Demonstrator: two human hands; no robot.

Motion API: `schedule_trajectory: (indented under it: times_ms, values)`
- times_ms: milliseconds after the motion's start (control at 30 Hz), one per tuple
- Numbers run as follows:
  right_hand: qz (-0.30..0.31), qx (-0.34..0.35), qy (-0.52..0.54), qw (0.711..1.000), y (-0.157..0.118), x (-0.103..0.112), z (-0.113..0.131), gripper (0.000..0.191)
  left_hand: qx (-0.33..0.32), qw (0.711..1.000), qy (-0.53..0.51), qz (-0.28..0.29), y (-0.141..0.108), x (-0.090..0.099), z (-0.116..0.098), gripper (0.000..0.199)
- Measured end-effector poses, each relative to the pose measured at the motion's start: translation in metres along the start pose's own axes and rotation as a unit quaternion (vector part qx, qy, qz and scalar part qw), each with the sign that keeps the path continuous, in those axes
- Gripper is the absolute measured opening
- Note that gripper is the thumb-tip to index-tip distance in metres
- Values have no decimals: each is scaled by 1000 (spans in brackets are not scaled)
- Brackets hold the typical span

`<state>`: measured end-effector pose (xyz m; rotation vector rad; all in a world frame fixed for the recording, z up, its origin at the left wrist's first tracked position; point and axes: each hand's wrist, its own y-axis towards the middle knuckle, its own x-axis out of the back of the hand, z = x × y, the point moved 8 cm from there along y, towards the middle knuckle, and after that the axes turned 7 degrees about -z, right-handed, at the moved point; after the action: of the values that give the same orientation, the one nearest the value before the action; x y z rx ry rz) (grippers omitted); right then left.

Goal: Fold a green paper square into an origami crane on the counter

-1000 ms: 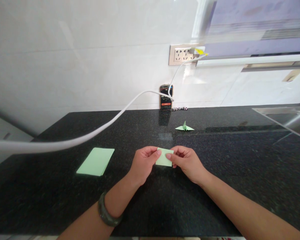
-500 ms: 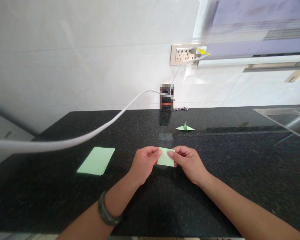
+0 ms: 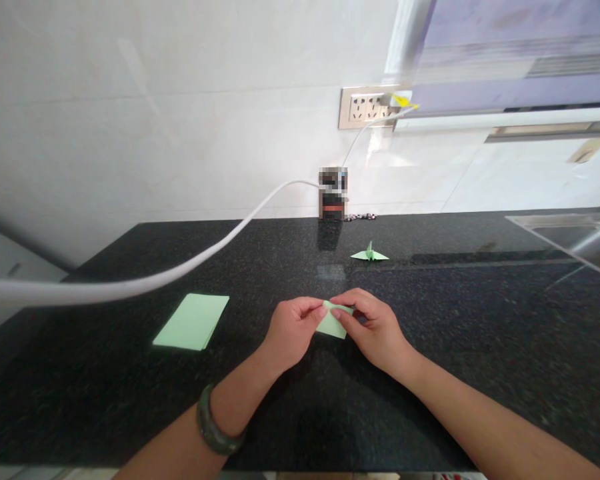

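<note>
Between my two hands is a small folded piece of light green paper (image 3: 334, 325), held above the dark countertop and tilted. My left hand (image 3: 295, 328) pinches its left upper corner between thumb and fingers. At the upper right edge, my right hand (image 3: 373, 321) grips the paper with thumb and forefinger, its fingertips close to those of the left. A folded green paper crane (image 3: 370, 255) sits on the counter beyond my right hand. To the left lies a stack of green paper sheets (image 3: 191, 321).
The black speckled countertop (image 3: 105, 393) meets a pale tiled wall. A white cable (image 3: 200, 257) crosses from the left to a pixelated object (image 3: 333, 193) by the wall. A socket panel (image 3: 359, 108) is above, and a metal sink (image 3: 597, 243) lies far right.
The small paper has turned clockwise and tilted. My right fingers have shifted to its upper edge, nearer my left fingertips.
</note>
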<state>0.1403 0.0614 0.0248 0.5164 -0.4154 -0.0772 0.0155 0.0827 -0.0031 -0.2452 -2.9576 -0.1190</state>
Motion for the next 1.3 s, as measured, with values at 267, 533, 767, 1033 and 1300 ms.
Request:
schedule_trajectory:
  times_ms: [267, 533, 767, 1033, 1300]
  values:
    - [-5, 16, 14, 1000, 1, 0, -2, 12, -26, 998, 59, -1, 3, 2, -3, 27]
    - [4, 17, 15, 1000, 2, 0, 0, 12, -27, 998, 64, 2, 2, 0, -1, 27]
    - [15, 17, 26, 999, 2, -1, -1, 13, -32, 997, 71, 8, 0, -1, -2, 26]
    - [34, 16, 20, 999, 2, -3, 1, 13, -29, 998, 57, 18, 1, -3, 1, 26]
    - [52, 8, 7, 999, 2, -5, 4, 13, -44, 995, 83, 21, 1, -3, 1, 25]
